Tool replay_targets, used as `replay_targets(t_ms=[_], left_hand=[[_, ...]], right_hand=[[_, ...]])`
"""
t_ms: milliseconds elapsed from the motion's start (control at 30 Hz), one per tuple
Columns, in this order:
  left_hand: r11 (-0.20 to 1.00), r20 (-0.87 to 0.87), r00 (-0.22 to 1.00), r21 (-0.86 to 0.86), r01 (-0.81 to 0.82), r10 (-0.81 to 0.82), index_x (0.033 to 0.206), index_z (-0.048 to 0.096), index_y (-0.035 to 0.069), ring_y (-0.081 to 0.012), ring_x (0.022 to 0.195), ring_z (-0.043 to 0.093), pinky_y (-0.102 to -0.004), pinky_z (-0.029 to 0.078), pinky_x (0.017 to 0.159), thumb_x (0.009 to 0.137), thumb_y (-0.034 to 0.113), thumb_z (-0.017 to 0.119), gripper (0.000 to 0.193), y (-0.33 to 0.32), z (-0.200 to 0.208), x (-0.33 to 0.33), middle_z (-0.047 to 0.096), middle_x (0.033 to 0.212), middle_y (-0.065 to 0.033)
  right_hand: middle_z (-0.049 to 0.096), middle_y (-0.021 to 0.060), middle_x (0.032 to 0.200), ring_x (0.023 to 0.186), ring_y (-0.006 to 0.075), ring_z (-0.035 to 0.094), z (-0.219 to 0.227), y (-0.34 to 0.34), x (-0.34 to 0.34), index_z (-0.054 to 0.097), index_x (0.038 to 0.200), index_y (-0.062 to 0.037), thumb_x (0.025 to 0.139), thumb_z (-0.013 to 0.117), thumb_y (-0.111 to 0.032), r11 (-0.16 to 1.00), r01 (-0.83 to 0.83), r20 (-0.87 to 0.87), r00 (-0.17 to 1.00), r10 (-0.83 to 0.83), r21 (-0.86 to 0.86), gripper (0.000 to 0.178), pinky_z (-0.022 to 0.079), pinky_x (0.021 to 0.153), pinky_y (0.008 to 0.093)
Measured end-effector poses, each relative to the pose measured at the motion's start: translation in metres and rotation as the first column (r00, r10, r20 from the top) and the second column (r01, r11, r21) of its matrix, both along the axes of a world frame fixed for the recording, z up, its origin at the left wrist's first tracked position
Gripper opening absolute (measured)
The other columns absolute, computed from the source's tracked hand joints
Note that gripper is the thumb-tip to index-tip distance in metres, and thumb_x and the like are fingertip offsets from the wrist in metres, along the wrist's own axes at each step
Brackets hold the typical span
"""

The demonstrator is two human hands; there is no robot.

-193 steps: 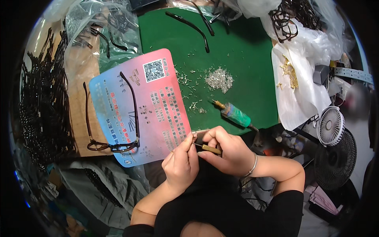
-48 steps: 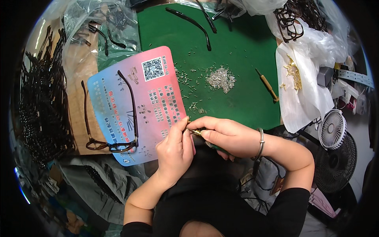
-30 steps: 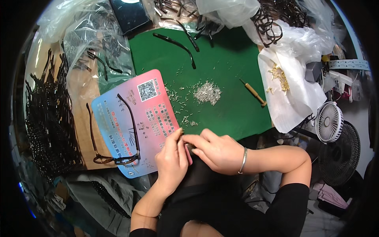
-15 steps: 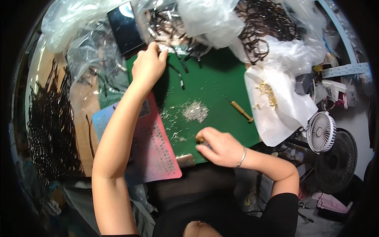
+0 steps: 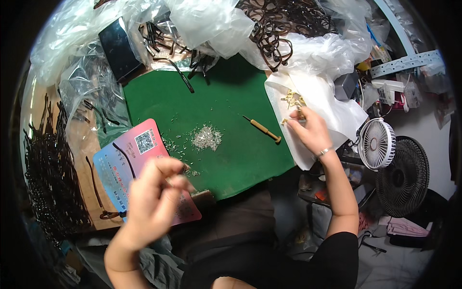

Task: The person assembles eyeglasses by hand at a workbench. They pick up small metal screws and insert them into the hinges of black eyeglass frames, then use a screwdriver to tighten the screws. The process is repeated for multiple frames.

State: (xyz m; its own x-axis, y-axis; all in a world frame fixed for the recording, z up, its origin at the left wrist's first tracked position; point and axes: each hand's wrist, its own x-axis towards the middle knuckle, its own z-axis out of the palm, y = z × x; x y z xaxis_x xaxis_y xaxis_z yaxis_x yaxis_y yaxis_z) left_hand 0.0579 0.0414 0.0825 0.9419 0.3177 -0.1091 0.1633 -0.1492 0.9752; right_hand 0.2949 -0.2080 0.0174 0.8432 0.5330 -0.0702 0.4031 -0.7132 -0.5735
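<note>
My right hand [image 5: 312, 131] is over the white sheet [image 5: 304, 154] at the right, fingers closed in a pinch at small gold-coloured metal pieces [image 5: 289, 99]. One such piece seems to be at its fingertips. My left hand [image 5: 156, 200] hovers above a pink and blue printed card [image 5: 159, 149], its fingers curled but smeared by motion; whether they hold anything is unclear. On the green mat [image 5: 231, 96] lie a heap of tiny silvery metal bits [image 5: 207, 138] and a brass-handled screwdriver [image 5: 263, 130]. A dark glasses temple [image 5: 180, 74] rests at the mat's far edge.
Brown glasses frames [image 5: 276, 45] are heaped at the back right beside clear plastic bags [image 5: 211, 21]. A dark phone-like slab [image 5: 120, 48] lies back left. Many dark temples [image 5: 53, 173] hang at the left. Two fans, white [image 5: 377, 144] and black [image 5: 406, 178], stand right.
My left hand has come back from the far temples toward me, over the card. My right hand has moved from the mat's near edge to the gold pieces. The view has shifted right.
</note>
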Motion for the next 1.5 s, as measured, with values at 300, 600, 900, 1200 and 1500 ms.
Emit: replay_targets(t_ms=[300,600,900,1200,1500], left_hand=[[0.927,-0.096,0.980,-0.318,-0.197,0.175,0.110,0.050,-0.001,-0.0069,0.060,0.056,-0.0195,0.045,0.057,0.094,0.003,0.042,0.018,-0.021,-0.039,-0.051,0.060,0.069,-0.0036],[0.726,-0.172,0.969,-0.642,-0.246,0.176,0.115,0.047,0.000,-0.0038,0.050,0.045,-0.0169,0.038,0.046,0.097,0.014,0.044,0.023,-0.056,-0.058,-0.051,0.062,0.085,-0.0079],[0.636,-0.106,0.974,-0.742,-0.213,0.202,0.116,0.046,-0.001,-0.0037,0.050,0.044,-0.0178,0.038,0.047,0.096,0.012,0.046,0.025,-0.053,-0.057,-0.055,0.063,0.094,-0.0095],[0.587,-0.147,0.961,-0.767,-0.260,0.234,0.109,0.049,-0.002,-0.0039,0.052,0.044,-0.0176,0.037,0.047,0.096,0.013,0.047,0.020,-0.060,-0.059,-0.051,0.062,0.089,-0.0075],[0.806,-0.102,0.994,-0.585,-0.092,0.039,0.129,0.041,0.001,-0.0030,0.049,0.042,-0.0155,0.035,0.044,0.095,0.008,0.042,0.035,-0.052,-0.068,-0.049,0.061,0.088,-0.0061]], right_hand=[[0.061,0.0178,0.078,0.074,0.0315,0.061,0.024,0.015,-0.015,0.056,0.083,0.0004,0.079,0.061,-0.012,0.998,0.001,0.064,0.998,0.003,-0.067,0.014,0.047,0.066,0.0370],[0.063,0.0103,0.076,0.066,0.0153,0.063,0.027,0.104,-0.127,0.062,0.084,0.0001,0.081,0.066,-0.008,0.842,-0.183,-0.527,0.707,0.471,0.507,0.010,0.049,0.059,0.0269],[0.060,0.0094,0.074,0.063,0.0194,0.062,0.008,0.112,-0.145,0.062,0.082,0.0002,0.076,0.069,-0.003,0.758,-0.314,-0.191,0.848,0.495,0.572,0.010,0.049,0.055,0.0282],[0.059,0.0089,0.077,0.062,0.0146,0.058,0.009,0.107,-0.152,0.061,0.080,0.0003,0.077,0.069,-0.004,0.777,-0.197,-0.306,0.840,0.448,0.598,0.010,0.047,0.054,0.0254],[0.054,0.0008,0.075,0.055,0.0042,0.048,0.008,0.105,-0.121,0.046,0.105,-0.0011,0.081,0.071,-0.025,0.936,-0.042,-0.905,0.245,0.348,0.348,0.042,0.039,0.048,0.0176]])
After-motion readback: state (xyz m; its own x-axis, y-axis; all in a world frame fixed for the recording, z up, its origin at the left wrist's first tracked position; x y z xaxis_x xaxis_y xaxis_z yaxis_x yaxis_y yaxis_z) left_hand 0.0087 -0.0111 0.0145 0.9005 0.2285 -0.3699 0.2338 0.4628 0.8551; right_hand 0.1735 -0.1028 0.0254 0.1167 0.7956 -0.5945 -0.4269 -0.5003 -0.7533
